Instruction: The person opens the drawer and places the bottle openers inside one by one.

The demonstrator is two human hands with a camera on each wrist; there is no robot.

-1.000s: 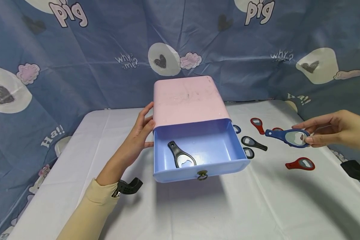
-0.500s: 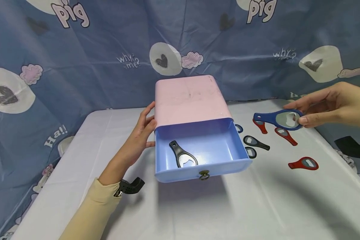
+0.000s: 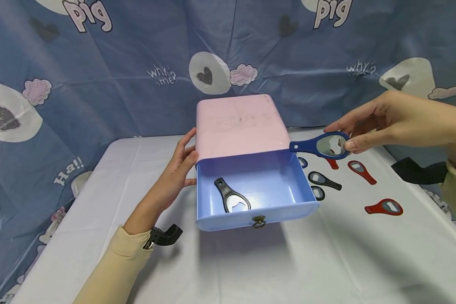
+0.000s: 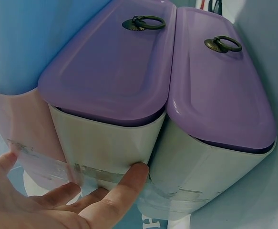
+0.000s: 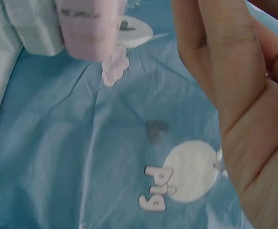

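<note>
My right hand [image 3: 395, 122] pinches a blue bottle opener [image 3: 329, 145] by its round end, the handle pointing left over the drawer's back right corner. In the right wrist view the opener is hidden; only fingers [image 5: 234, 71] and palm show. My left hand [image 3: 171, 181] rests against the left side of the pink drawer box [image 3: 239, 126], fingers spread; the left wrist view shows its fingertips [image 4: 138, 172] against the pale lower boxes. The light blue drawer [image 3: 258, 213] is pulled out, and a black bottle opener [image 3: 229, 196] lies inside, toward the left.
Right of the box, several bottle openers lie on the white table, including a red opener [image 3: 385, 207], another red opener [image 3: 361, 171] and a black opener [image 3: 324, 180]. Two purple drawers [image 4: 115, 71] sit under the blue one. A patterned blue cloth [image 3: 137, 50] hangs behind.
My right hand has lifted the blue bottle opener and carried it left from above the loose openers to the drawer's right side. The left hand stays on the box.
</note>
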